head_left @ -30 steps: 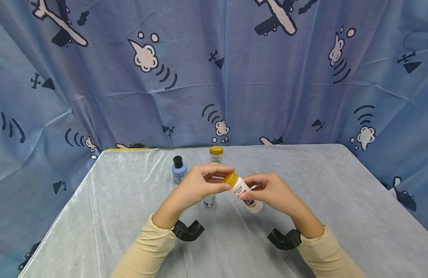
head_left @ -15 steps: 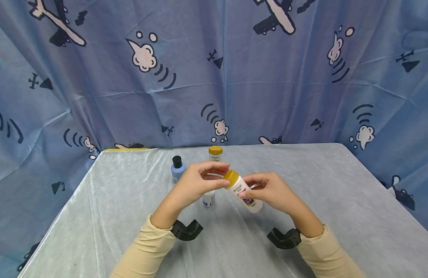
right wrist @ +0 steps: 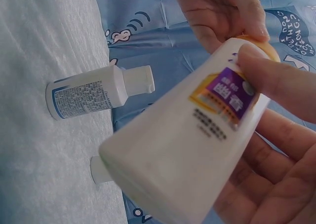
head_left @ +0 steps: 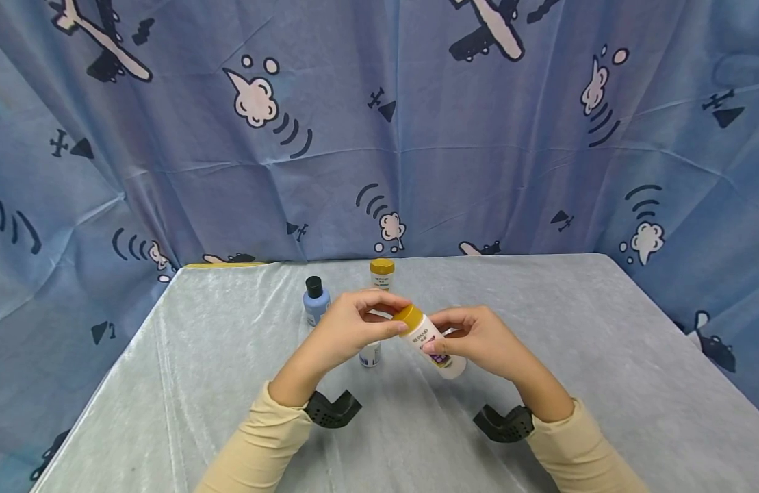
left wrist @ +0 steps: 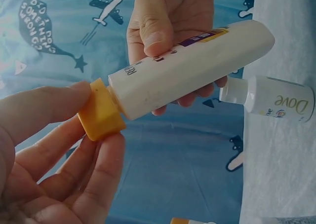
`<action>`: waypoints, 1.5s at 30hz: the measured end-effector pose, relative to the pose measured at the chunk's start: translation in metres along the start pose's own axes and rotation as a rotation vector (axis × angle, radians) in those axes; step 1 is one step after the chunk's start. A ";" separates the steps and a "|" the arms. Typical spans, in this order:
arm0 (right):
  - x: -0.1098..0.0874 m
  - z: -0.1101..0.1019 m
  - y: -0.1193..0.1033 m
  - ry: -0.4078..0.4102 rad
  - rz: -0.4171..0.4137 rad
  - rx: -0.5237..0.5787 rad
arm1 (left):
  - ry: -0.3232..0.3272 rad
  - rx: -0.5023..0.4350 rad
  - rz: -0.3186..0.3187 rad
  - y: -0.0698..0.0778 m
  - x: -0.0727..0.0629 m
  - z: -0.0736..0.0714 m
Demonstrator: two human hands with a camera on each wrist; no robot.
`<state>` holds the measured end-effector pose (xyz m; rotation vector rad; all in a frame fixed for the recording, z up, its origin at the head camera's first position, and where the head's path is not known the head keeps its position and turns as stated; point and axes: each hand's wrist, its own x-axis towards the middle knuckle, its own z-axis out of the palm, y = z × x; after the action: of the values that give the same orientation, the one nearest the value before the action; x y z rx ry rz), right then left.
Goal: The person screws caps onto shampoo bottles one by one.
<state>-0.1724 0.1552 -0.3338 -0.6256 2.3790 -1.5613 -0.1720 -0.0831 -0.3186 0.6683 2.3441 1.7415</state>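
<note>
My right hand (head_left: pixel 480 339) grips a white plastic bottle (head_left: pixel 423 335) with a purple and gold label, held tilted above the table. Its yellow cap (left wrist: pixel 101 110) points up toward my left hand (head_left: pixel 354 322), whose thumb and fingertips pinch it. In the left wrist view a narrow strip of neck shows between cap and bottle shoulder. The right thumb (right wrist: pixel 276 83) presses beside the label, with the other fingers curled round the far side. A white Dove bottle (left wrist: pixel 281 98) stands on the table close behind, mostly covered by my left hand in the head view.
A blue bottle with a black cap (head_left: pixel 316 305) stands left of the hands. Farther back is another yellow-capped white bottle (head_left: pixel 382 274). A pale cloth (head_left: pixel 231 383) covers the table, and a blue printed curtain (head_left: pixel 330 137) hangs along its far edge.
Half a second ago the left fingers were loosened and raised off the cap; now they have come back down and pinch it. The right hand and bottle have stayed nearly still.
</note>
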 end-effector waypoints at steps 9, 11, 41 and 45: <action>0.001 0.000 0.003 -0.007 -0.002 -0.015 | -0.062 -0.016 0.043 -0.001 -0.001 -0.001; 0.002 0.000 0.004 -0.006 0.006 -0.017 | -0.063 -0.013 0.044 -0.001 -0.001 -0.001; 0.002 0.000 0.005 -0.054 -0.038 0.020 | -0.102 0.034 0.146 -0.001 -0.002 -0.003; 0.001 0.000 0.004 -0.053 -0.030 0.014 | -0.106 0.051 0.167 -0.001 -0.002 -0.004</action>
<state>-0.1742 0.1561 -0.3377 -0.6945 2.3284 -1.5524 -0.1716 -0.0876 -0.3191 0.9654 2.3269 1.6686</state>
